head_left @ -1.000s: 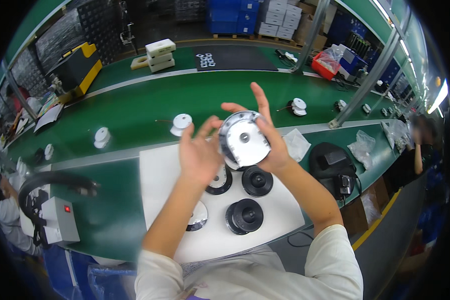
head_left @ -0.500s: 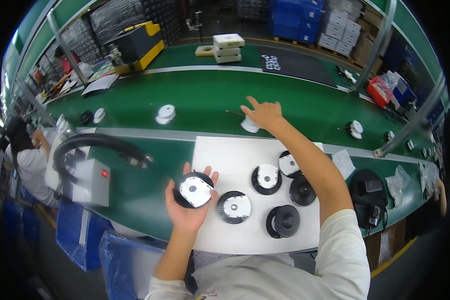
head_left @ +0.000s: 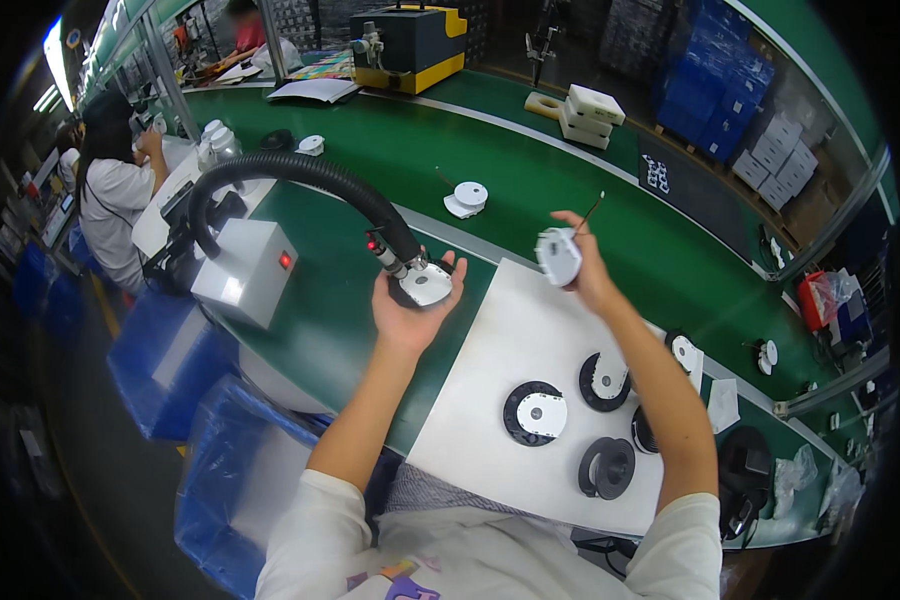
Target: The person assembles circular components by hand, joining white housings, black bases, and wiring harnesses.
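My left hand (head_left: pixel 406 326) holds a black disc with a white plate (head_left: pixel 430 286) on its palm, fingers curled at the rim. Right over the disc is the metal nozzle end of a black flexible hose (head_left: pixel 315 166); whether they touch I cannot tell. My right hand (head_left: pixel 592 270) grips a white round spool-like part (head_left: pixel 558 257) with a thin brown wire, raised above the belt's near edge. On the white board (head_left: pixel 470 400) lie several black discs with white plates, one a black disc (head_left: pixel 536 413) at the front. Beside them sits a black spool (head_left: pixel 607 468); another is partly behind my right forearm.
The hose rises from a grey box (head_left: pixel 242 270) with a red switch. On the green belt (head_left: pixel 370 140) stands a white spool (head_left: pixel 467 199). Stacked white blocks (head_left: pixel 590 115) sit beyond. Blue-lined bins (head_left: pixel 235 480) stand at lower left; a person (head_left: pixel 115 200) sits further left.
My right hand has lifted the white part off the belt and drawn it toward me. My left hand has carried the disc to the hose nozzle. The view has turned left.
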A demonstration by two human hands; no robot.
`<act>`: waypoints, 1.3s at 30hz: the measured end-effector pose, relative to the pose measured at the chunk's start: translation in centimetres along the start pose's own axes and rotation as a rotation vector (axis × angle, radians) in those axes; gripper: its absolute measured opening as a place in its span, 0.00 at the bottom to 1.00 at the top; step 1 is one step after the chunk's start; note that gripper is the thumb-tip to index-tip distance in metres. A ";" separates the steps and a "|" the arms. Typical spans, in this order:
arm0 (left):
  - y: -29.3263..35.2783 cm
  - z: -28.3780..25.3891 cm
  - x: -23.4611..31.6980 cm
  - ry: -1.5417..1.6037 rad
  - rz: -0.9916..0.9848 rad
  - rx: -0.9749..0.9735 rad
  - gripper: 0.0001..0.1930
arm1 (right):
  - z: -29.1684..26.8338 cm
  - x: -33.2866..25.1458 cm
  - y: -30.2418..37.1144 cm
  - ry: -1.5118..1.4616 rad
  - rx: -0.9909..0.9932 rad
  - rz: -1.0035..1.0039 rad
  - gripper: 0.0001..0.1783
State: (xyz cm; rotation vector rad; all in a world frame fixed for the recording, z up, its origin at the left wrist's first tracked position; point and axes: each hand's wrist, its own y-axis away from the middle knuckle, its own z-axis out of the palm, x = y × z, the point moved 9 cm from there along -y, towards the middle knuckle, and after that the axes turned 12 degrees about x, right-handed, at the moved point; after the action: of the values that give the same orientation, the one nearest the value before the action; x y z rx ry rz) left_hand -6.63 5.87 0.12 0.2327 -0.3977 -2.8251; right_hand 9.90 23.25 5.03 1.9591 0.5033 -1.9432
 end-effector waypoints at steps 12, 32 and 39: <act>20.2 -9.0 -1.1 0.184 -0.024 0.196 0.30 | 17.9 8.3 4.4 -0.598 -0.169 0.482 0.20; 12.5 -3.7 0.9 -0.020 0.140 0.230 0.28 | 11.9 3.3 9.2 -0.875 -0.040 0.462 0.18; 1.4 0.0 -4.4 -0.222 -0.136 -0.114 0.29 | 2.3 -8.5 18.3 -1.245 -0.363 0.119 0.21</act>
State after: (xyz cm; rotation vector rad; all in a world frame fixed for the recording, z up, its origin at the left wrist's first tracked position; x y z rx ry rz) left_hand -2.13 5.85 1.07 -0.0811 -0.2736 -3.0062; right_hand 16.47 5.90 13.29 0.3395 0.3078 -2.2949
